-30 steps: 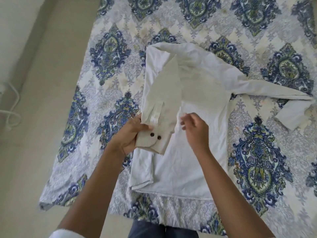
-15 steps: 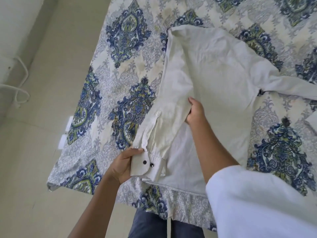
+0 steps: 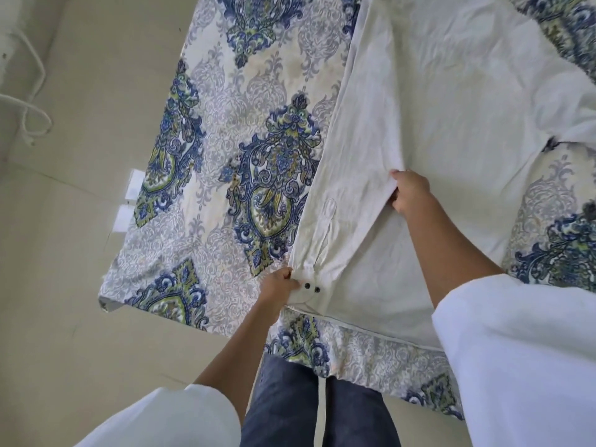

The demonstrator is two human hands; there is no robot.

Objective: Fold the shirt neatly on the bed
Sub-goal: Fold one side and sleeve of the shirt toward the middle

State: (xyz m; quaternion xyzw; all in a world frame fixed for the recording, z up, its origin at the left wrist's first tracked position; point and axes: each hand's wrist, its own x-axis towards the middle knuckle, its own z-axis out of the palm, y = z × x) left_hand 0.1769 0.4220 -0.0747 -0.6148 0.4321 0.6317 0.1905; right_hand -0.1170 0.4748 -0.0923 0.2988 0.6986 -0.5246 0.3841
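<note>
The white shirt [image 3: 458, 101] lies spread on the patterned bed [image 3: 245, 150]. The left hand [image 3: 277, 287] pinches its cuff [image 3: 306, 290] (two dark buttons); the right hand [image 3: 409, 193] grips the folded sleeve's edge.

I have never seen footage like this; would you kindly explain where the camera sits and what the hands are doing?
No machine here: a person wears a camera on the head, looking down at their own two hands. A white shirt lies on a patterned bedspread. One sleeve is folded over the shirt's body. The left hand pinches its cuff, the one with two dark buttons, near the hem. The right hand grips the sleeve's edge higher up. The pale floor shows on the left.
</note>
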